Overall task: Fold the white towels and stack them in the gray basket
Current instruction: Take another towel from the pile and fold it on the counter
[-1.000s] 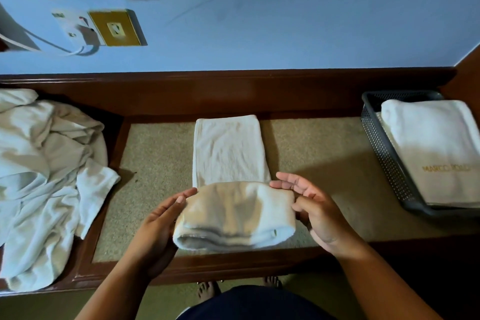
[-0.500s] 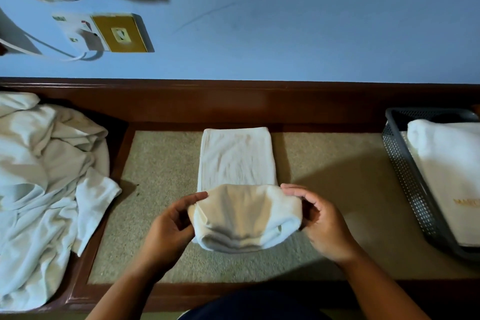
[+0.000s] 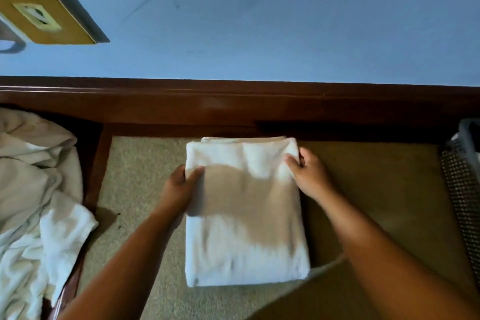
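Between hands, flat on beige mat: folded white towel. left hand pinches its left edge, thumb on top, fingers hidden beneath. right hand grips far right corner, thumb on top. Step, by look: fold done, edges being squared. Next move calls for level lift and carry to gray basket, well right of right hand, layers kept from slipping. unfolded towel heap waits left of left hand.

The folded towel before me is plain white. Under it the surface is speckled beige, edged in dark reddish-brown wood. Left of the towel, the loose pile is white too; right of it, the basket is gray mesh. Behind it, the wall is blue.
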{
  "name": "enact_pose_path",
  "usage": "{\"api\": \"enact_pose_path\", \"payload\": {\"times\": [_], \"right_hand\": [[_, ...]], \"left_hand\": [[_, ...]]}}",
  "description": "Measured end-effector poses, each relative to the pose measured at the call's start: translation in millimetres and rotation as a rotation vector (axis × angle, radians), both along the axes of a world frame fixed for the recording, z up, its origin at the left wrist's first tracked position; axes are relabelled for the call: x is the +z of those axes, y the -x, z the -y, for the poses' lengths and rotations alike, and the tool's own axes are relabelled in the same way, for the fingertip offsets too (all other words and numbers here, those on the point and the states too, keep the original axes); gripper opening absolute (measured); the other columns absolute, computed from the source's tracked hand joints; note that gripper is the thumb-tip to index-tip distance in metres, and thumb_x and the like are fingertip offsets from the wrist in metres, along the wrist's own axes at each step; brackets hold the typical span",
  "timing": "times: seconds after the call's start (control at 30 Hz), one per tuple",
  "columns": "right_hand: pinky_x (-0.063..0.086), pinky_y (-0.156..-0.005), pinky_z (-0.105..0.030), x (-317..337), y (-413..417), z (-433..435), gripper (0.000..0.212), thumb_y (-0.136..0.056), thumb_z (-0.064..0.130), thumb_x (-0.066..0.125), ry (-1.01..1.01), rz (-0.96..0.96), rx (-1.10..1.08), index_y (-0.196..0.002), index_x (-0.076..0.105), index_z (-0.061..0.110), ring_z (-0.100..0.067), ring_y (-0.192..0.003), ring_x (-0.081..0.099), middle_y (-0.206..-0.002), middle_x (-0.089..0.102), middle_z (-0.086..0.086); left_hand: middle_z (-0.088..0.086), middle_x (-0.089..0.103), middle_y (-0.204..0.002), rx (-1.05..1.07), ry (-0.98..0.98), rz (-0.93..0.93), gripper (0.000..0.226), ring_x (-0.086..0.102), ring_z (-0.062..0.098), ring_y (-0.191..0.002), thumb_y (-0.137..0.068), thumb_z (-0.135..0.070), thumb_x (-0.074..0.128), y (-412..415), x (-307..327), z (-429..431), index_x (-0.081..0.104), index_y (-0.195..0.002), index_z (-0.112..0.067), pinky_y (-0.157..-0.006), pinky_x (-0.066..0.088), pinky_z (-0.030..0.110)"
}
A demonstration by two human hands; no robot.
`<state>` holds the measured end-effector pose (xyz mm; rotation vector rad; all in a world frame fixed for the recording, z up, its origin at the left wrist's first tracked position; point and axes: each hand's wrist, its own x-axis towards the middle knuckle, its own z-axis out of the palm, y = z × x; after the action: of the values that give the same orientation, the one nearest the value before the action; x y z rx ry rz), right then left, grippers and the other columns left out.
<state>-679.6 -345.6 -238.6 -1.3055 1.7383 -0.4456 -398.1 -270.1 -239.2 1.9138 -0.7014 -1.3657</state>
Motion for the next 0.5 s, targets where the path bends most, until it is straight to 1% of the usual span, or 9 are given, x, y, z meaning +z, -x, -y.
{"api": "enact_pose_path", "payload": {"times": [0.07, 0.13, 0.2, 0.27, 0.33, 0.37, 0.43, 0.47, 0.5], "right_hand": [[0.044, -0.086, -0.033, -29, -11, 26, 0.041, -0.099, 0.030, 0.058, -0.050, -0.011, -0.046, -0.128, 0.057, 0.001, -0.033, -0.115, 0.061, -0.124, 0.064, -0.018], [0.039, -0.096, -0.034, -51, -19, 38, 0.051, -0.102, 0.029, 0.053, -0.044, -0.067, -0.092, -0.141, 0.047, -0.004, -0.037, -0.128, 0.051, -0.139, 0.054, -0.023], [0.039, -0.091, -0.036, -60, -21, 35, 0.048, -0.103, 0.029, 0.050, 0.022, -0.158, -0.126, -0.138, 0.049, -0.004, -0.039, -0.123, 0.053, -0.135, 0.056, -0.026], [0.041, -0.086, -0.037, -67, -22, 32, 0.050, -0.101, 0.037, 0.046, 0.084, -0.210, -0.155, -0.125, 0.058, -0.004, -0.041, -0.113, 0.057, -0.123, 0.060, -0.027], [0.042, -0.087, -0.044, -70, -23, 30, 0.058, -0.092, 0.045, 0.037, 0.161, -0.267, -0.163, -0.106, 0.061, -0.006, -0.043, -0.106, 0.056, -0.112, 0.058, -0.030], [0.041, -0.087, -0.045, -71, -25, 31, 0.056, -0.090, 0.043, 0.038, 0.173, -0.292, -0.175, -0.101, 0.060, -0.007, -0.044, -0.104, 0.055, -0.109, 0.057, -0.030], [0.042, -0.088, -0.045, -65, -29, 34, 0.046, -0.093, 0.038, 0.049, 0.144, -0.237, -0.216, -0.109, 0.057, -0.004, -0.042, -0.108, 0.055, -0.114, 0.057, -0.028], [0.045, -0.091, -0.043, -61, -32, 35, 0.046, -0.094, 0.035, 0.058, 0.124, -0.161, -0.229, -0.121, 0.053, -0.001, -0.038, -0.112, 0.056, -0.122, 0.057, -0.024], [0.048, -0.094, -0.041, -55, -35, 36, 0.053, -0.092, 0.032, 0.066, 0.075, -0.088, -0.232, -0.132, 0.046, 0.003, -0.033, -0.116, 0.057, -0.129, 0.056, -0.018]], "left_hand": [[0.010, 0.073, -0.092, 0.026, -0.071, 0.055, 0.040, 0.071, 0.037, -0.090, -0.082, -0.051, 0.068, -1, -27, 30, 0.066, -0.100, -0.016, -0.073, 0.059, 0.047], [0.008, 0.073, -0.088, 0.019, -0.094, 0.150, 0.055, 0.072, 0.033, -0.084, -0.068, -0.066, 0.068, -6, -46, 56, 0.066, -0.094, -0.018, -0.075, 0.060, 0.050], [0.002, 0.073, -0.081, -0.037, -0.065, 0.274, 0.053, 0.071, 0.028, -0.078, -0.069, -0.069, 0.067, -11, -51, 68, 0.067, -0.088, -0.020, -0.073, 0.060, 0.049], [-0.001, 0.072, -0.078, -0.043, -0.017, 0.345, 0.043, 0.070, 0.025, -0.077, -0.077, -0.061, 0.071, -12, -56, 72, 0.067, -0.085, -0.020, -0.071, 0.058, 0.045], [0.002, 0.071, -0.082, -0.043, 0.024, 0.379, 0.039, 0.069, 0.025, -0.077, -0.083, -0.055, 0.072, -8, -58, 71, 0.066, -0.089, -0.018, -0.071, 0.056, 0.043], [0.003, 0.071, -0.089, -0.047, 0.018, 0.386, 0.039, 0.069, 0.024, -0.081, -0.084, -0.056, 0.070, -6, -62, 72, 0.065, -0.096, -0.019, -0.073, 0.056, 0.042], [-0.001, 0.068, -0.106, -0.047, -0.049, 0.366, 0.051, 0.067, 0.024, -0.090, -0.083, -0.058, 0.072, 0, -61, 78, 0.057, -0.119, -0.025, -0.078, 0.057, 0.040], [-0.002, 0.066, -0.108, -0.032, -0.097, 0.325, 0.060, 0.065, 0.024, -0.091, -0.082, -0.056, 0.075, 2, -55, 82, 0.051, -0.126, -0.023, -0.079, 0.057, 0.041], [-0.001, 0.064, -0.108, -0.002, -0.133, 0.245, 0.064, 0.065, 0.024, -0.091, -0.081, -0.051, 0.079, 2, -50, 87, 0.048, -0.127, -0.020, -0.076, 0.058, 0.040]]}}
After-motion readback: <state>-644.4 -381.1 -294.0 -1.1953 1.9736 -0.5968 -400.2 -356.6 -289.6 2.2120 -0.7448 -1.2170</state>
